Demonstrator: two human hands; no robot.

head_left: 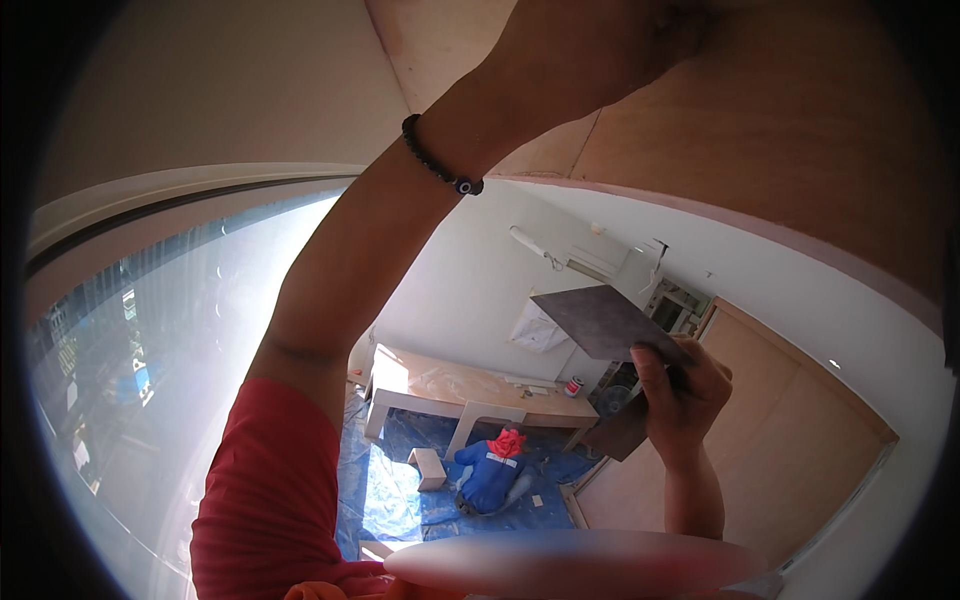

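Observation:
My left arm, in a red sleeve, reaches up across the view, with a dark beaded bracelet [440,166] at the wrist. At the top, my left hand [605,48] is raised against a brown wooden panel [790,130] overhead. Its fingers look curled in shadow, and what they hold, if anything, cannot be made out. Lower and to the right, my right hand [688,390] grips a flat dark grey plate [598,318] with straight edges, the thumb lying over its face. Part of the plate shows below the hand as well. The plate is apart from the panel.
Far below, a person [490,478] in blue with a red head covering crouches on blue sheeting [400,490]. Beside them stand a long wooden bench [440,378] with a can [573,387] on it, and a small box-like stool [428,468]. A bright window [150,370] fills the left.

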